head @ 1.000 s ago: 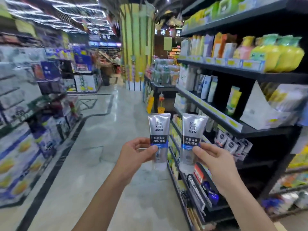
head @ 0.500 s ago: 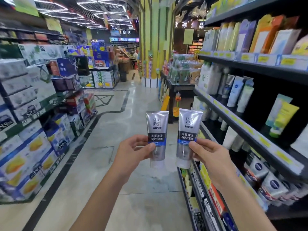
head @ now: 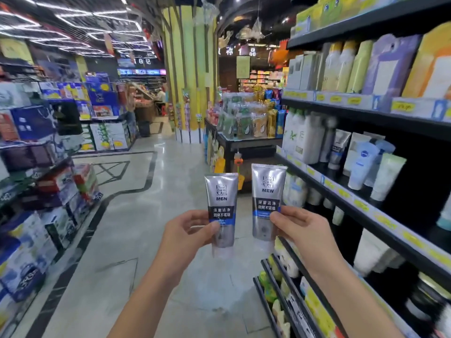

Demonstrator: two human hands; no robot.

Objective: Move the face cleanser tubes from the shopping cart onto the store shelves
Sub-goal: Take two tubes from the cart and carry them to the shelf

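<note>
Holding both tubes upright, caps down, you pinch the left tube (head: 220, 191) with your left hand (head: 185, 236) and the right tube (head: 268, 186) with your right hand (head: 302, 230), over the aisle (head: 146, 203). The shelf (head: 346, 193) lies to your right, nearest the right hand.

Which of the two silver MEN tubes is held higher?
The right-hand tube, gripped by the right hand beside the shelves; its top edge sits above the left-hand tube in the left hand.

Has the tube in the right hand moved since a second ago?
Yes. The right tube has been carried forward along the aisle, nearer the white tubes standing on the fixed shelf.
</note>
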